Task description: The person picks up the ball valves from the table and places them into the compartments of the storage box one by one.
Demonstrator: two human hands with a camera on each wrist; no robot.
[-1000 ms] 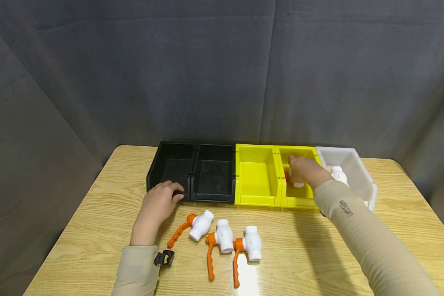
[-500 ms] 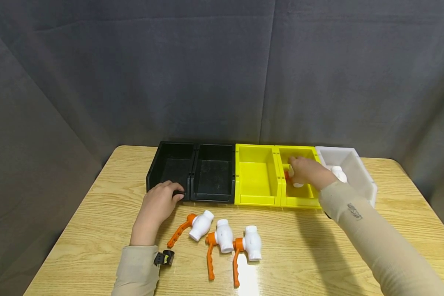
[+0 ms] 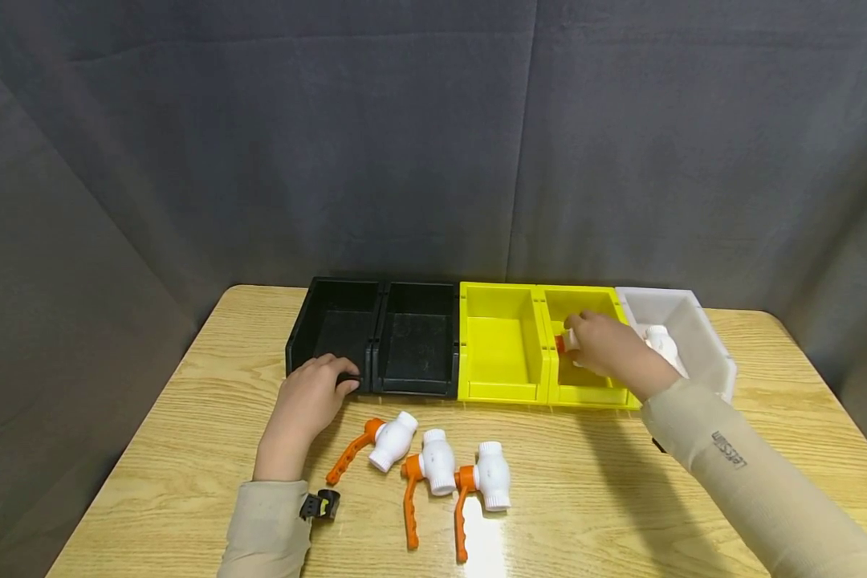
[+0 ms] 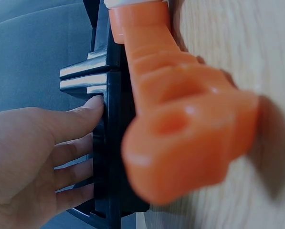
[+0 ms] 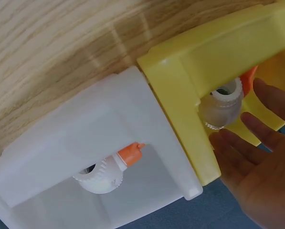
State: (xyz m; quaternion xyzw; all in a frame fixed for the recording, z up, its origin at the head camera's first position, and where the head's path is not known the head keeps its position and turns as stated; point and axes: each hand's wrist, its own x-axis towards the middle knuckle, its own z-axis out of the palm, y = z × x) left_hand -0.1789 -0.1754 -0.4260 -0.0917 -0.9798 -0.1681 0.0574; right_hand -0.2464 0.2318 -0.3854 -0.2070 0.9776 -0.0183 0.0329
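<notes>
My left hand (image 3: 316,393) holds the front rim of the leftmost black bin (image 3: 332,321), fingers inside and thumb (image 4: 92,107) at the rim. My right hand (image 3: 610,349) reaches into the right yellow bin (image 3: 581,393). Inside lies a white ball valve (image 5: 222,107) with an orange handle, partly hidden by the hand in the head view. In the right wrist view the right fingers (image 5: 257,131) are spread and fairly straight beside this valve, not wrapped round it; whether they touch is unclear. Three more ball valves, left (image 3: 393,441), middle (image 3: 438,461) and right (image 3: 493,475), lie on the table.
A white bin (image 3: 708,353) at the row's right end holds a ball valve (image 3: 662,345). A second black bin (image 3: 419,337) and another yellow bin (image 3: 502,345) stand between. A small black object (image 3: 321,504) sits at the left cuff. Grey curtain (image 3: 419,144) hangs behind.
My right hand has drawn slightly back and to the right inside the yellow bin, its forearm shifting right. The left hand and the valves on the table stay put.
</notes>
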